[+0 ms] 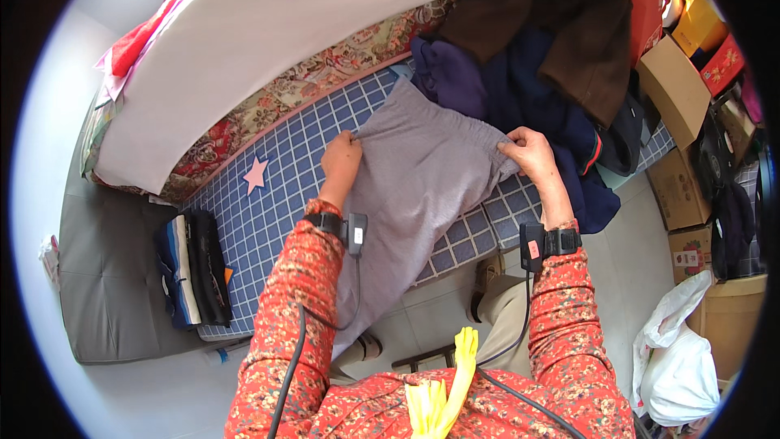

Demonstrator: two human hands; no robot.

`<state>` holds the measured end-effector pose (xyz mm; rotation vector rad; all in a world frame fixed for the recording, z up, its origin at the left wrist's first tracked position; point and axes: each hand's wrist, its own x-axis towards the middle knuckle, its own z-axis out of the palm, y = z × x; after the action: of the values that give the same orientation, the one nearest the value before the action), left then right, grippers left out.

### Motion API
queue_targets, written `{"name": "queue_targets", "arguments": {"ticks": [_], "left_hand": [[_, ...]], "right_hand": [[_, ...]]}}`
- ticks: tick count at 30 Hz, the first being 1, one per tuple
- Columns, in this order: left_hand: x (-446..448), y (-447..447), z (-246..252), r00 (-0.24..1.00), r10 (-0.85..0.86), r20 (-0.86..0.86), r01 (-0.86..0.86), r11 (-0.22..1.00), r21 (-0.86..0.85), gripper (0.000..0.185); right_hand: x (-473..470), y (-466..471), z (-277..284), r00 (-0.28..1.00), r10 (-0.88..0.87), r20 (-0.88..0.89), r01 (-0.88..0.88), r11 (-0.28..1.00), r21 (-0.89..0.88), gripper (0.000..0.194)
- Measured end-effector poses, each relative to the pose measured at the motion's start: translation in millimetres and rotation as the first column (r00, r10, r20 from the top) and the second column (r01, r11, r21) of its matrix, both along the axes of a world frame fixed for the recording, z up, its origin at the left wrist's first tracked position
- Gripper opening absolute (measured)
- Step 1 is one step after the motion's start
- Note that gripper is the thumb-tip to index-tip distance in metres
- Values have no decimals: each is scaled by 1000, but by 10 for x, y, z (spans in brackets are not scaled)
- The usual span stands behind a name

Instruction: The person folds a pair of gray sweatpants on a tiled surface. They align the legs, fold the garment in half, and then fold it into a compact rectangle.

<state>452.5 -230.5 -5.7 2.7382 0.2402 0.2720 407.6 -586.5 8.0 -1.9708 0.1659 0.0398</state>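
A pair of grey trousers or a similar garment [420,164] with a gathered elastic waistband [454,119] spreads over a blue checked mattress cover [286,152] and hangs down past its near edge. My left hand [342,161] pinches the garment's left side near the top. At the right end of the waistband, my right hand [529,151] grips the cloth between thumb and fingers. Beyond the right hand lies a heap of dark clothes, with a navy garment [518,88] under a brown one [585,42].
Folded clothes [192,268] stand at the left beside a grey padded seat [109,292]. A pink star [256,175] lies on the cover. Cardboard boxes [679,189] and a white plastic bag [679,372] line the right. Cables [295,353] run from both wrist devices.
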Motion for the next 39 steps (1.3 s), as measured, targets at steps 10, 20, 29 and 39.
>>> {"name": "queue_targets", "arguments": {"ticks": [10,20,29,39], "left_hand": [[690,-452,-84,952,-239,191,237,971,36,34],[995,-497,-361,961,-240,141,194,941,276,25],[312,-34,122,867,-464,180,480,875,-57,46],[-3222,1585,791,994,-35,101,14,979,205,42]], "right_hand": [[-153,-107,203,940,327,-97,-314,941,125,52],[13,-187,-110,990,-103,98,108,993,-50,27],[-2,-233,-215,996,55,70,-41,981,-191,38],[92,-340,-658,992,29,120,12,944,-330,64]]}}
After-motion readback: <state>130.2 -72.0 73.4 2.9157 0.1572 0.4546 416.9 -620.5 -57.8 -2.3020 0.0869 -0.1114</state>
